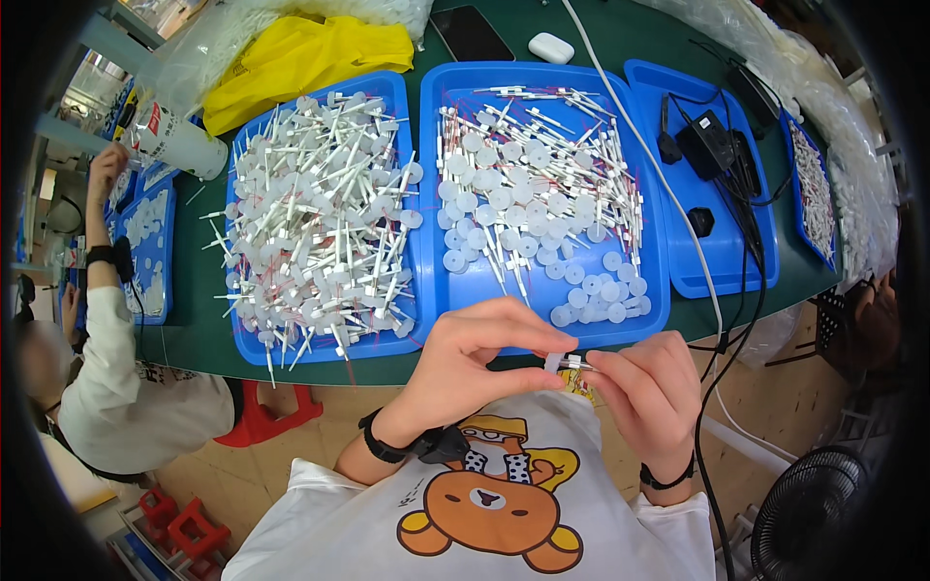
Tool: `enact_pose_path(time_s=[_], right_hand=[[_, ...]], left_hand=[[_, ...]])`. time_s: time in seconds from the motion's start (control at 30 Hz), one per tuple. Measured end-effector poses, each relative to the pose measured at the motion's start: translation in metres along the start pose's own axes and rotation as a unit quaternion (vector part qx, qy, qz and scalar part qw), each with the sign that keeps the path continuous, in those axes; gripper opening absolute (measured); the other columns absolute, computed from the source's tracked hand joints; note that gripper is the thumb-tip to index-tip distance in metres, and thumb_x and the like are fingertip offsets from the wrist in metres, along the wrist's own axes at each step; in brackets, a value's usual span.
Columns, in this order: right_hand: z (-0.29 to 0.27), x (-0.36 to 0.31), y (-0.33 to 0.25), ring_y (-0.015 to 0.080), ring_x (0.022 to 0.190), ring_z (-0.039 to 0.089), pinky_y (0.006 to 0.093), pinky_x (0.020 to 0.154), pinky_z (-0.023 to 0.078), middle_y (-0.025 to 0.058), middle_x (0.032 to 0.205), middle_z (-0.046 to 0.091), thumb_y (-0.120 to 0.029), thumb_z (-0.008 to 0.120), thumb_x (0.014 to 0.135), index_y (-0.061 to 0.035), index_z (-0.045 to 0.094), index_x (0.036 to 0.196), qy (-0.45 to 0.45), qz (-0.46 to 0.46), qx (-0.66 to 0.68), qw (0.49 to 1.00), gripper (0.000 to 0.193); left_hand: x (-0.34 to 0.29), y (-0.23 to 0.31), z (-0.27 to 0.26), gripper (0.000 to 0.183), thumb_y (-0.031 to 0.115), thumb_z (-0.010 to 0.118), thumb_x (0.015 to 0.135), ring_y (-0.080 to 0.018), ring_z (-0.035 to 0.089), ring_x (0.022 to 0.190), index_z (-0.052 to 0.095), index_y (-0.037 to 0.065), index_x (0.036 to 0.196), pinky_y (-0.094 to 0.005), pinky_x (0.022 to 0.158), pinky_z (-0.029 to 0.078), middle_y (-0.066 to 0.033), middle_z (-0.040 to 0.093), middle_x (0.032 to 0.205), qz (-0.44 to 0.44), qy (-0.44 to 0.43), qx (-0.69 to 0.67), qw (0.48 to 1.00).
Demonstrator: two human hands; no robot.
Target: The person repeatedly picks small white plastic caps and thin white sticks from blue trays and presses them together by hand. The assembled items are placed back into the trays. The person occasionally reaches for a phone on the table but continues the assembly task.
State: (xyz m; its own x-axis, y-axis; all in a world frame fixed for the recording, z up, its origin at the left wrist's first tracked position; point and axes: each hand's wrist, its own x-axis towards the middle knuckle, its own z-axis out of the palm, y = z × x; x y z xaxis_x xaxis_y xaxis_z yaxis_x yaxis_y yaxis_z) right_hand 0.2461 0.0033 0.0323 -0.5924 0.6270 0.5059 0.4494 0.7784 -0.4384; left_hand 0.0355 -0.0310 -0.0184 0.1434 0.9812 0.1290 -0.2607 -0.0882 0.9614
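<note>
A dark green table carries shallow blue plastic trays. Beyond them lie a crumpled yellow bag, a black rectangular phone and a rounded white case.

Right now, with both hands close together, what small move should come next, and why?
Probably ease the white piece gently against the pale disc: the right hand holds the piece, the left hand pinches the disc, and the two sit close together. Whether they are already joined is too small to tell.
</note>
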Motion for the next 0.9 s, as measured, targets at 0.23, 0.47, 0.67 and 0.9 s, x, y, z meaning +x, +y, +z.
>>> enact_pose_path(time_s=[0.23, 0.47, 0.67, 0.9], right_hand=[[0.004, 0.003, -0.004, 0.0236, 0.061, 0.053, 0.0347, 0.053, 0.040, 0.0077, 0.075, 0.059, -0.002, 0.081, 0.074, 0.0010, 0.068, 0.090, -0.065, 0.066, 0.072, 0.993, 0.021], [0.006, 0.004, -0.010, 0.0158, 0.059, 0.051, 0.0303, 0.052, 0.037, 0.0084, 0.070, 0.058, 0.000, 0.072, 0.085, 0.0027, 0.071, 0.092, -0.089, 0.243, 0.275, 0.926, 0.007], [0.018, 0.008, -0.011, 0.0137, 0.064, 0.054, 0.0280, 0.057, 0.040, 0.0075, 0.074, 0.061, -0.003, 0.069, 0.090, 0.0020, 0.073, 0.095, -0.127, 0.298, 0.390, 0.862, 0.008], [0.031, 0.022, -0.017, 0.0172, 0.081, 0.060, 0.0301, 0.080, 0.048, 0.0073, 0.095, 0.065, -0.006, 0.070, 0.090, -0.0008, 0.051, 0.138, -0.005, 0.272, 0.269, 0.924, 0.052]], left_hand=[[-0.001, 0.011, -0.007, 0.037, -0.004, 0.089, 0.064, -0.0189, 0.070, 0.087, 0.079, 0.001, 0.098, -0.0298, 0.076, 0.057, -0.0104, 0.073, 0.094, 0.022, 0.008, 0.124, 0.992], [-0.002, 0.014, -0.009, 0.036, 0.000, 0.090, 0.064, -0.0192, 0.071, 0.084, 0.079, 0.002, 0.098, -0.0298, 0.073, 0.057, -0.0109, 0.074, 0.092, 0.022, 0.005, 0.130, 0.991], [-0.013, 0.015, -0.016, 0.032, 0.003, 0.087, 0.071, -0.0168, 0.069, 0.082, 0.079, 0.005, 0.102, -0.0280, 0.070, 0.055, -0.0078, 0.073, 0.091, 0.015, 0.019, 0.089, 0.996], [-0.026, 0.050, -0.032, 0.031, -0.001, 0.087, 0.069, -0.0173, 0.065, 0.087, 0.074, 0.002, 0.097, -0.0263, 0.071, 0.052, -0.0076, 0.071, 0.095, 0.096, 0.199, 0.268, 0.938]])
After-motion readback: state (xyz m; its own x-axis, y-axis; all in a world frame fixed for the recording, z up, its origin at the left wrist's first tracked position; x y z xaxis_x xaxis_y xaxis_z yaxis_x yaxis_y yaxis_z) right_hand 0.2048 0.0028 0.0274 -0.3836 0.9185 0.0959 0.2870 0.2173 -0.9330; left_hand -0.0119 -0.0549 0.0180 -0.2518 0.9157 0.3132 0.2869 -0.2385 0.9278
